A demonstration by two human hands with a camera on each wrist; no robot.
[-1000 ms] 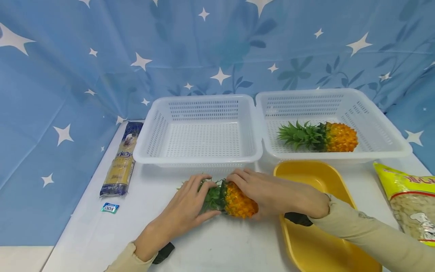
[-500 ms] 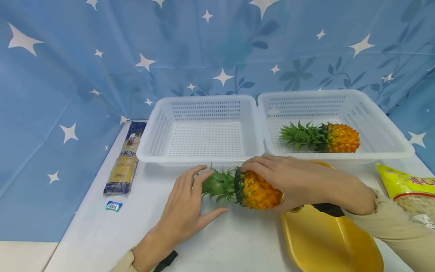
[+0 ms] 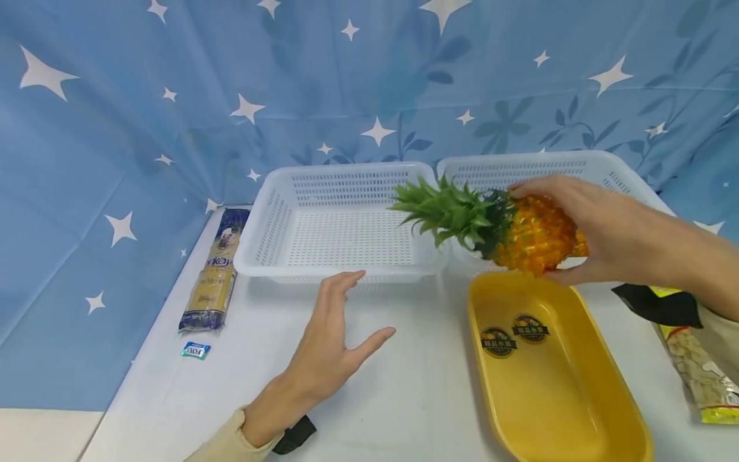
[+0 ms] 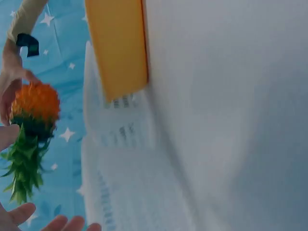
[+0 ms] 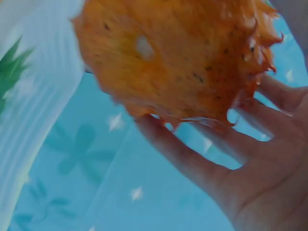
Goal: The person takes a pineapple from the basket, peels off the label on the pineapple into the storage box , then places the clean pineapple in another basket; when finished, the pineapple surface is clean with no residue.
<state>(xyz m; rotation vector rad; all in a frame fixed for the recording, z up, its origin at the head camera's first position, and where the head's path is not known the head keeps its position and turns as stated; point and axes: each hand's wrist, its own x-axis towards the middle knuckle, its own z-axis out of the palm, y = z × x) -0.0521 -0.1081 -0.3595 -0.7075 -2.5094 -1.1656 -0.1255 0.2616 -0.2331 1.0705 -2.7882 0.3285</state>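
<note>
My right hand [image 3: 612,231] grips an orange pineapple [image 3: 534,234] with green leaves, held up in front of the right white basket [image 3: 626,176]. Its leafy crown points left, across the seam between the two baskets. In the right wrist view the fingers wrap round the knobbly base of the fruit [image 5: 183,62]. Behind it, mostly hidden, a second pineapple [image 3: 580,245] lies in the right basket. My left hand [image 3: 323,350] hovers over the white table with fingers spread, holding nothing, in front of the left white basket [image 3: 340,271].
A yellow basin [image 3: 554,385] with two round stickers stands at front right. Beyond it lies a yellow bag of pale pieces [image 3: 701,372]. On the left are a pasta packet [image 3: 210,276] and a small blue-green sachet [image 3: 195,350]. A blue starred cloth [image 3: 323,83] hangs behind.
My right hand has lifted the pineapple off the table and carried it up and right to the right basket. The left hand has let go of its leaves and stayed near the same place.
</note>
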